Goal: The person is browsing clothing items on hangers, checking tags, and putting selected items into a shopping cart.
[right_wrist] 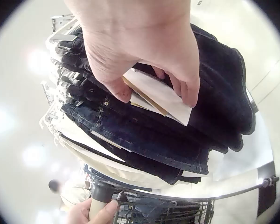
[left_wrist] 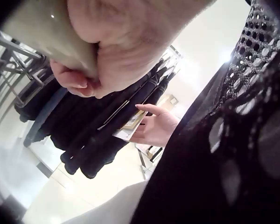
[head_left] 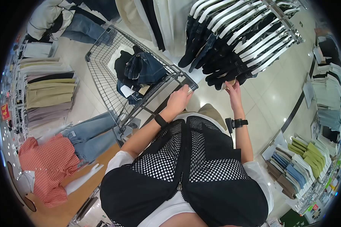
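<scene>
My left hand (head_left: 179,101) grips the pale handle (left_wrist: 49,35) of a wire shopping cart (head_left: 88,56), its fingers wrapped round the bar in the left wrist view. With thumb and fingers, my right hand (head_left: 234,94) holds white and tan paper tags (right_wrist: 164,97) beside dark denim garments (right_wrist: 219,84). These garments hang in a row from white hangers (head_left: 231,22). Part of the tags is hidden under the right hand in the right wrist view. Inside the cart lie folded dark jeans (head_left: 146,70) and a black garment.
Beige and black trousers (head_left: 155,22) hang behind the cart. Racks of folded clothes (head_left: 51,92) line the left side, near a mannequin in a red checked shirt (head_left: 51,166). More clothes (head_left: 299,159) are at the right, across the tiled floor (head_left: 272,98).
</scene>
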Demonstrator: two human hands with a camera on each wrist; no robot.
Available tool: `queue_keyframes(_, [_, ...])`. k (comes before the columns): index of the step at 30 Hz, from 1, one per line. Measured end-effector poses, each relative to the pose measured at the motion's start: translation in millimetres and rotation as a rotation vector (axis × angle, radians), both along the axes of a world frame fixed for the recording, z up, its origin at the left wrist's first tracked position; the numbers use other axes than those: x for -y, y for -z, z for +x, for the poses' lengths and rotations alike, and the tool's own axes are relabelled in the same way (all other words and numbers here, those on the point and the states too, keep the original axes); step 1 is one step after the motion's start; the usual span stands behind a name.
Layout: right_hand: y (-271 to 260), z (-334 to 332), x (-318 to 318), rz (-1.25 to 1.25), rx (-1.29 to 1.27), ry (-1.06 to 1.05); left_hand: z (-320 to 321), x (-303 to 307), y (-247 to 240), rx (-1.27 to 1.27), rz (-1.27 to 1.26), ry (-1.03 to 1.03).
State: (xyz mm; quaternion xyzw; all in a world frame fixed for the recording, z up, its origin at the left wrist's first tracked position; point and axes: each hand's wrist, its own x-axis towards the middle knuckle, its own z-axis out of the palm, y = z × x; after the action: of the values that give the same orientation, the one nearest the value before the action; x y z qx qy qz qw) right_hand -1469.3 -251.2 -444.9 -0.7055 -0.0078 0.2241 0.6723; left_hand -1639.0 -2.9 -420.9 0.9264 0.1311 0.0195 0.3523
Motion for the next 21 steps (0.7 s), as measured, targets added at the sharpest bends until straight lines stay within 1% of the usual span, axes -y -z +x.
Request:
queue_keyframes(2, [7,1,-1,0.036,-0.011,0.036,5,-7,0,-0.027,0.014,0.015])
queue_keyframes(3, [18,0,12,0.03,-0.072,0.09,3,3,6,-0.077,0.018,0.014])
queue_keyframes(4, [22,1,15,0.034,-0.111,0.149,4,1,9,-0.077,0.018,0.02])
queue_keyframes(5, [25,2,19,0.035,-0.11,0.155,4,0,13,-0.058,0.021,0.018])
queue_keyframes(7, [24,2,24,-0.048,-0.101,0.135,6,-5,14,-0.04,0.023,0.022])
queue_keyframes(8, [24,3,24,-0.05,-0.102,0.14,7,-7,14,-0.046,0.011,0.016])
queue_keyframes(10, [31,7,29,-0.187,-0.027,0.137,11,-9,8,-0.066,-0.008,0.015])
queue_keyframes(11, [32,10,34,-0.19,-0.034,0.14,12,-11,5,-0.094,-0.012,0.005])
queue_keyframes(13, [23,15,41,-0.497,0.048,-0.024,14,-15,4,-0.132,-0.015,-0.004])
queue_keyframes(14, [19,16,42,-0.498,0.039,-0.025,15,-18,6,-0.154,-0.003,-0.011])
queue_keyframes(16, [7,17,41,-0.669,0.13,-0.09,16,-21,9,-0.19,0.01,-0.021])
queue_keyframes(17, [1,24,42,-0.665,0.123,-0.096,18,-22,10,-0.163,0.01,-0.026])
queue_keyframes(19, [-17,35,42,-0.991,-0.264,-0.404,19,-25,10,-0.138,0.018,-0.034])
queue_keyframes(20, [-27,38,41,-0.983,-0.264,-0.408,20,-25,10,-0.119,0.026,-0.031])
queue_keyframes(21, [-40,40,35,-0.944,-0.354,-0.472,21,-27,10,-0.102,0.033,-0.027])
